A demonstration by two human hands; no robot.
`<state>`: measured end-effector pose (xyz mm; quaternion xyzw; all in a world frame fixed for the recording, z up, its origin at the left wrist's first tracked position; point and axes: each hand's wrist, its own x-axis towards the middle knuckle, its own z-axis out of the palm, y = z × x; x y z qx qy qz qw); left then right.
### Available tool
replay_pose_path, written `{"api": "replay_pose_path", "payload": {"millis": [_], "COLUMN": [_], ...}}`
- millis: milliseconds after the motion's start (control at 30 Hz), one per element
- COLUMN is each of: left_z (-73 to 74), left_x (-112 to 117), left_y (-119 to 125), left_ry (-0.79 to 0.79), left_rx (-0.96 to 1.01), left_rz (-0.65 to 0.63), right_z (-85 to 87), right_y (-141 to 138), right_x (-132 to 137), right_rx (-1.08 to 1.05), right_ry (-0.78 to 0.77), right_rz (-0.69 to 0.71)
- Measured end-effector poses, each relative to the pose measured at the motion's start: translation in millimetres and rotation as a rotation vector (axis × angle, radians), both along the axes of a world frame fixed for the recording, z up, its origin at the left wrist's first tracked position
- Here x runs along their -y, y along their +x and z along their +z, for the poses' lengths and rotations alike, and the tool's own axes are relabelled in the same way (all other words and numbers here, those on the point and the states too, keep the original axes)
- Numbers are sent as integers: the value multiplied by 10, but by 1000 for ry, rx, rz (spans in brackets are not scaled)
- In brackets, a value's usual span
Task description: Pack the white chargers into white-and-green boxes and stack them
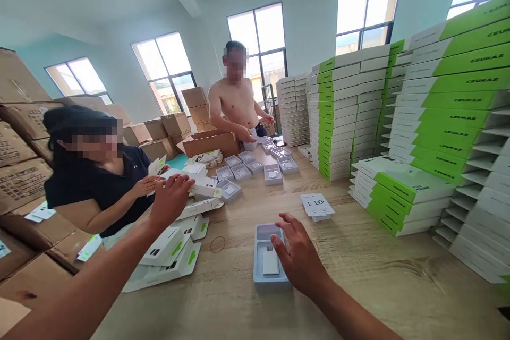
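Observation:
My right hand [298, 255] rests with spread fingers on the right edge of a pale blue tray [266, 234] that holds a small white device [271, 263]. My left hand [171, 196] reaches out to the left and closes on a white box [201, 187] on a pile of white and green boxes [171, 255]. A small stack of white cards [317, 206] lies just beyond the tray.
A seated person in a dark shirt [99, 180] works at the left. A standing person [235, 101] handles trays [255, 167] at the far end. Tall stacks of green and white boxes [438, 117] fill the right side. Cardboard cartons [24, 170] stand at the left.

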<state>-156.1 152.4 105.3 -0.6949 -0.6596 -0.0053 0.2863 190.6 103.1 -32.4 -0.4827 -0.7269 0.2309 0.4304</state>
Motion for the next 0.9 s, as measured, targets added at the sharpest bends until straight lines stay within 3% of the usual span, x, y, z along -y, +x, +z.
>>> {"api": "replay_pose_path", "payload": {"millis": [67, 200, 300, 400, 433, 500, 567, 633, 700, 800, 833, 900], "left_z": [-32, -259, -426, -453, -427, -350, -292, -303, -387, -561, -603, -643], "left_x": [285, 915, 1214, 1277, 1261, 1212, 1172, 1170, 1209, 1281, 1290, 1274], "left_y": [224, 818, 1169, 1268, 1260, 1223, 1196, 1199, 1234, 1294, 1294, 1241], "left_ry": [39, 94, 211, 520, 497, 185, -105, -158, -213, -466, -497, -401], "left_rx": [-13, -26, 40, 455, 662, 1033, 1273, 1480, 1656, 1807, 1849, 1907], "left_rz": [-133, -568, -704, -655, -646, -701, -783, -767, -688, -526, -458, -336], "right_z": [95, 211, 256, 313, 333, 360, 363, 339, 290, 215, 205, 236], "right_y": [4, -70, -131, -111, -88, -39, -16, -44, -121, -209, -186, -11], "right_x": [62, 212, 289, 329, 339, 360, 385, 414, 446, 464, 443, 329], "right_rx": [-53, 53, 26, -244, -363, -573, -709, -759, -767, -692, -605, -252], "right_ry": [10, 169, 182, -47, -156, -368, -511, -580, -597, -560, -526, -385], "right_rz": [71, 182, 195, 289, 388, 658, 865, 946, 954, 904, 859, 651]}}
